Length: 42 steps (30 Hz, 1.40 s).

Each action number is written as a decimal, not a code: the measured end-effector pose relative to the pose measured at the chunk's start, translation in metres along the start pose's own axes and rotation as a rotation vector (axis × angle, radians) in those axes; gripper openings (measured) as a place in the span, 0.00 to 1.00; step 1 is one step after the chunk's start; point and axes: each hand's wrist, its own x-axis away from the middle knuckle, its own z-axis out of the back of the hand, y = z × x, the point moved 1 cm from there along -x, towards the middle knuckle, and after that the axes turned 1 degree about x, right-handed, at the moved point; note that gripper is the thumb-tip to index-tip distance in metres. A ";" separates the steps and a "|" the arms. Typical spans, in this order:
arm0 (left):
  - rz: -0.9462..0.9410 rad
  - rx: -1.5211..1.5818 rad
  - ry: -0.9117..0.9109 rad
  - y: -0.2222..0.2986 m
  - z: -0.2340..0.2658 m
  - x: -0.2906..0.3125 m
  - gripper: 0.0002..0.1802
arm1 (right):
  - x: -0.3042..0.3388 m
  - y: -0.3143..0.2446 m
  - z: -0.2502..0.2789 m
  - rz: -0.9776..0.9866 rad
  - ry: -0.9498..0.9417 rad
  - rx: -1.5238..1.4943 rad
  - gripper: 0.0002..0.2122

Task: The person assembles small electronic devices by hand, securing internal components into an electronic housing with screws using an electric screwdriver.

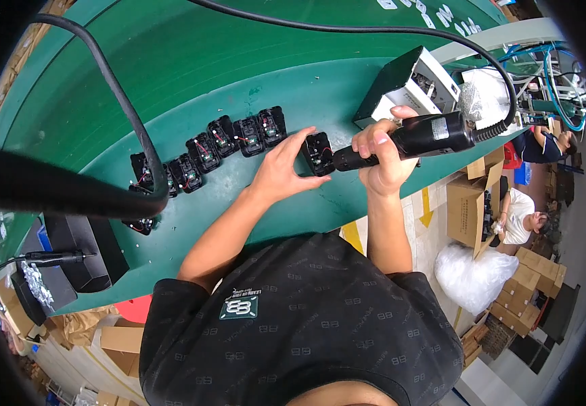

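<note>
A small black plastic housing (319, 154) with parts inside lies on the green bench. The thumb and fingers of my left hand (283, 169) reach around it, gripping it at its edges. My right hand (384, 152) is wrapped round a black electric screwdriver (442, 133), held almost level. Its tip points left and meets the right side of the housing; the exact contact spot is too small to make out. To the left, several similar opened housings (205, 150) with circuit boards and thin wires stand in a curved row.
Beyond my right hand sits a box of small parts (428, 84). The screwdriver's black cable (374, 29) arches overhead. A dark pole (49, 177) crosses the left side, above a black open box (86, 247) and another pen-shaped tool (56, 257). Two people work at right, near cardboard boxes (465, 210).
</note>
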 end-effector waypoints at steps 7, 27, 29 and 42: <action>0.001 0.025 -0.011 0.003 0.000 -0.001 0.48 | 0.000 0.002 0.000 -0.028 -0.010 -0.016 0.17; 0.342 0.624 -0.071 -0.014 -0.013 0.010 0.31 | -0.008 -0.014 -0.015 -0.053 0.038 0.032 0.21; 0.484 0.999 -0.143 0.007 -0.019 0.011 0.23 | -0.031 -0.041 0.002 0.044 0.061 -0.033 0.24; 0.875 1.302 -0.185 0.018 -0.025 0.002 0.28 | 0.000 -0.027 0.082 -0.060 0.393 0.154 0.21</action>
